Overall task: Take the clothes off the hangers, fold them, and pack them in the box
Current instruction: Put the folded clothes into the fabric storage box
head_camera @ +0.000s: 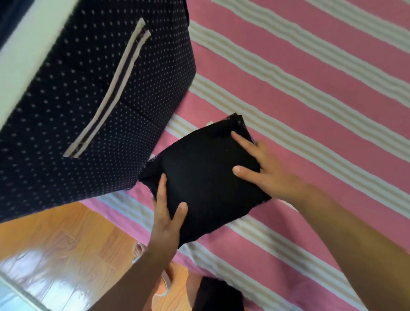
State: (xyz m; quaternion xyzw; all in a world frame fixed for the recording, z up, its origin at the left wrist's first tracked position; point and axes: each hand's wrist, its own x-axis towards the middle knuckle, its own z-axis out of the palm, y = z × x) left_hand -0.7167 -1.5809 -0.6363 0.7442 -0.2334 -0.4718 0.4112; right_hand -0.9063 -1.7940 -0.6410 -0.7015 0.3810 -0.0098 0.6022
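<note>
Left hand (167, 220): I see thumb and forefinger pinching the folded black garment (205, 176).
Right hand (268, 168): grips its far edge.
Box (84, 91): dotted navy, beside garment.
Bedsheet (319, 89): pink striped.

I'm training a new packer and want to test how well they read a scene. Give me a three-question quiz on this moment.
1. True or false: the folded black garment already lies inside the dotted fabric box.
2. What does the garment rest on? A) the wooden floor B) the pink striped bedcover C) a hanger
3. Fill in: the left hand and right hand grip the garment at opposite ____.

Key:
1. False; it lies on the bed beside the box.
2. B
3. edges; thumbs on top, fingers tucked out of sight beneath.
</note>
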